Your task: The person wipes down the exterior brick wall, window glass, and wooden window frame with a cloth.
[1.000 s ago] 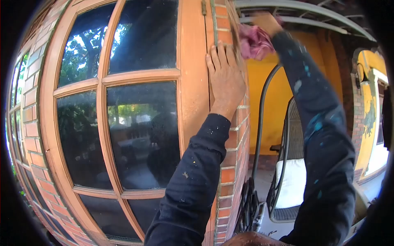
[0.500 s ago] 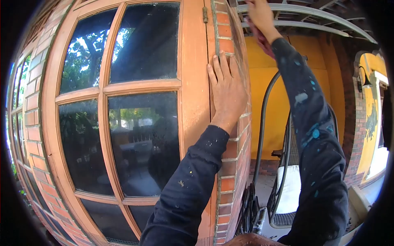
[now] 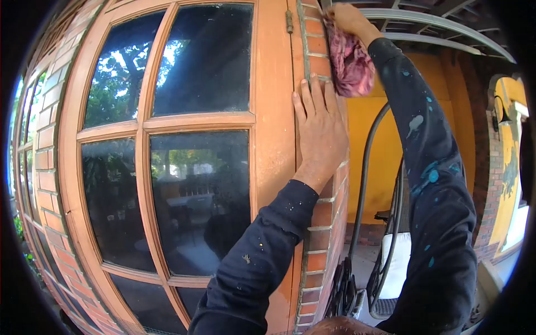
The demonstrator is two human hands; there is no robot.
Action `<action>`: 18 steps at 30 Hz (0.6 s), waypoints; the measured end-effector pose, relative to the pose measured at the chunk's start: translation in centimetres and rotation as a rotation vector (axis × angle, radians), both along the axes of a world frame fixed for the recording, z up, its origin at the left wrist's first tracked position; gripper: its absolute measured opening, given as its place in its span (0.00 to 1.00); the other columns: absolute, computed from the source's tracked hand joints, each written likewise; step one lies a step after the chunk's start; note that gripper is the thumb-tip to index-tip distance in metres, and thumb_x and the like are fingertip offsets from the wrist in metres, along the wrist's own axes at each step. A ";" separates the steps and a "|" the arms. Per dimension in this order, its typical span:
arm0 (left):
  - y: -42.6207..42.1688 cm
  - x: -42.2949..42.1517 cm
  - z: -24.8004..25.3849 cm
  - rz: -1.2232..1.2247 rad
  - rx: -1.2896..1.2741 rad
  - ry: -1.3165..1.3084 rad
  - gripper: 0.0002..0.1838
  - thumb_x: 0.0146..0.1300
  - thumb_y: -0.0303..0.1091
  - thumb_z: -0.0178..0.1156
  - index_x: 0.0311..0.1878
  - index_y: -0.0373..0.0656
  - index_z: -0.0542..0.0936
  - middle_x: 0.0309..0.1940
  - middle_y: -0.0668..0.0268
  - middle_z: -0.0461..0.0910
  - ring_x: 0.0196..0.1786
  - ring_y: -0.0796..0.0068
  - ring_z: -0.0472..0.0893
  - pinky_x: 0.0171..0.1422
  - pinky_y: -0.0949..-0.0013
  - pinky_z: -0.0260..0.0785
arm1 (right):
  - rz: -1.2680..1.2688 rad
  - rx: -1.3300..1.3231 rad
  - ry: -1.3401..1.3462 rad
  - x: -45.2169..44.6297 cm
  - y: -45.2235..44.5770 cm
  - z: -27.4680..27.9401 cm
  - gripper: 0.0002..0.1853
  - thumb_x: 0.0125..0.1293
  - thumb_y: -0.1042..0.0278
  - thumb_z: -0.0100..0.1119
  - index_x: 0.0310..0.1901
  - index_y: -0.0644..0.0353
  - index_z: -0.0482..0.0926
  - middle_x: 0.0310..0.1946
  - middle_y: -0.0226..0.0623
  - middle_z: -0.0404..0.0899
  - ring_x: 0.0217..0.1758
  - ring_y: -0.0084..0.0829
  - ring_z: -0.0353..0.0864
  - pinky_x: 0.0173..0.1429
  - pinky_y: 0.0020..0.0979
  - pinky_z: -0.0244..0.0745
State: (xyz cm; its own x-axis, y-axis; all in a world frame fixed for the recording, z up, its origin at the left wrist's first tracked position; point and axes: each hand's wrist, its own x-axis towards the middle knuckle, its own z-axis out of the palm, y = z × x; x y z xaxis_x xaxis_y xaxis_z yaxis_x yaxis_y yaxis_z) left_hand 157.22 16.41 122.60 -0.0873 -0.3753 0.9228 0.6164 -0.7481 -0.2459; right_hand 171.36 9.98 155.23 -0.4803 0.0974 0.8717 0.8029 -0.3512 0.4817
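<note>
My left hand [image 3: 322, 129] lies flat with fingers spread on the brick edge [image 3: 318, 215] beside the wooden window frame [image 3: 273, 111]. Higher up, my right hand [image 3: 350, 21] grips a crumpled pink and maroon cloth [image 3: 352, 66] against the top of the brick corner. Most of the cloth hangs down below that hand, near my left fingertips. Dark glass panes [image 3: 201, 61] fill the frame, reflecting trees and outdoor light. A small metal hinge [image 3: 289, 22] sits on the frame's right side.
Right of the brick corner, a black metal frame [image 3: 364, 162] curves beside a chair with a white cushion [image 3: 394, 262]. Behind stands a yellow wall [image 3: 368, 128]. A dark wall lamp [image 3: 502, 114] hangs far right, and metal roof beams [image 3: 441, 19] cross overhead.
My right hand has moved slightly left and down toward the brick corner, bringing the cloth into fuller view. My left hand stays flat on the bricks while the view shifts slightly.
</note>
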 end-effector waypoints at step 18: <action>0.1 -0.1 -0.3 0.037 -0.048 0.046 0.34 0.69 0.30 0.52 0.77 0.28 0.61 0.80 0.39 0.54 0.84 0.36 0.50 0.87 0.40 0.38 | 0.072 0.313 -0.155 -6.3 2.3 3.1 0.14 0.63 0.63 0.64 0.44 0.63 0.87 0.42 0.59 0.86 0.49 0.54 0.88 0.50 0.50 0.83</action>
State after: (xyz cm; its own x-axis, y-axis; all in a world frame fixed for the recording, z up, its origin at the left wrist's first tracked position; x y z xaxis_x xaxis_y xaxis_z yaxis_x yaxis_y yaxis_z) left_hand 157.09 16.53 122.35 -0.0314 -0.3327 0.9425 0.6323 -0.7369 -0.2390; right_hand 165.11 12.25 158.32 -0.6049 -0.2015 0.7704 0.7568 -0.4463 0.4776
